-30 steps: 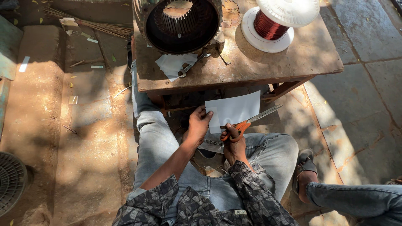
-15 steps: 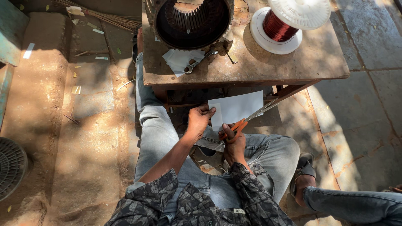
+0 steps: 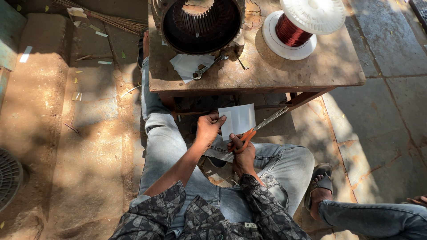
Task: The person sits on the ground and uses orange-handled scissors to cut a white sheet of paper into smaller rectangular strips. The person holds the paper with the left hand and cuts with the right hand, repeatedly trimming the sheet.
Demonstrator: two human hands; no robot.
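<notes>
My left hand (image 3: 207, 129) pinches the left edge of a white sheet of paper (image 3: 239, 118), held up over my lap in front of a low wooden table (image 3: 267, 73). My right hand (image 3: 243, 153) grips orange-handled scissors (image 3: 255, 129), whose blades run along the sheet's lower right edge. I sit with legs in blue jeans spread apart below the table's front.
On the table stand a round dark motor stator (image 3: 200, 22), a white spool of copper wire (image 3: 302, 26), white paper pieces and a metal tool (image 3: 209, 66). Another person's leg and sandalled foot (image 3: 322, 186) lie at lower right. A round grate (image 3: 9, 178) sits left.
The sheet now looks narrower than a second ago. My hands and the scissors stay over my lap, and the camera view has shifted slightly.
</notes>
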